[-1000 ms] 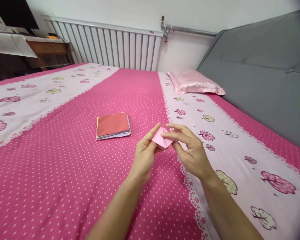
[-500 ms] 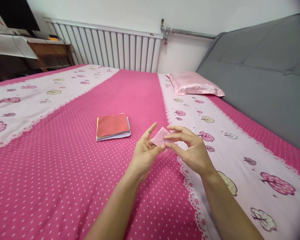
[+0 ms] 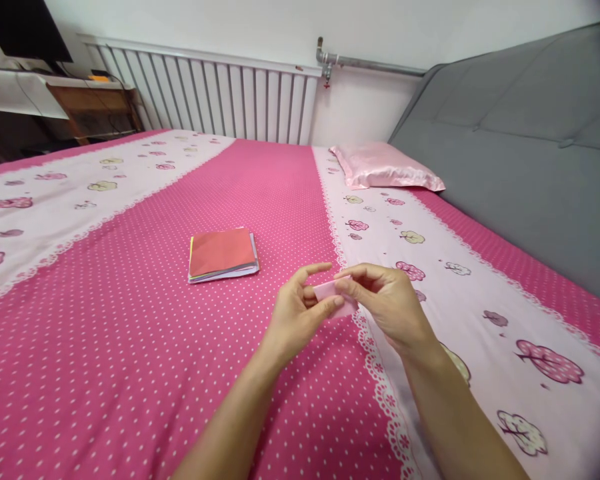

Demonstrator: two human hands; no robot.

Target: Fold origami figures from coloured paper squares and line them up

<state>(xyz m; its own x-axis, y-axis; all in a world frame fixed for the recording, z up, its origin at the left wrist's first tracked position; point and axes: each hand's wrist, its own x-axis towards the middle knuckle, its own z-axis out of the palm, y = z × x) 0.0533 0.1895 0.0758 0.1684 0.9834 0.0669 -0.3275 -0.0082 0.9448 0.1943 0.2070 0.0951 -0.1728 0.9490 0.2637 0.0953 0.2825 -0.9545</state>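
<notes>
A small folded piece of pink paper [image 3: 347, 307] is held between both hands above the bed. My left hand [image 3: 300, 309] pinches its left side, thumb in front, with the index finger stretched out past it. My right hand [image 3: 387, 300] grips the upper right part between thumb and fingers. Some of the fingertips behind the paper are hidden. To the left of my hands, a stack of coloured paper sheets [image 3: 223, 253] lies on the bed, a red sheet on top.
A pink dotted bedspread [image 3: 180, 347] with tree-print bands covers the bed. A pink satin pillow [image 3: 387, 167] lies by the grey headboard [image 3: 520, 147]. Behind stand a white radiator [image 3: 215, 93] and, at far left, a desk [image 3: 93, 103] with a monitor [image 3: 23, 33].
The pink paper has turned from a diamond-like pose to a flatter, tilted one and sits slightly lower and right. My right fingers have closed in on it. The view has shifted slightly.
</notes>
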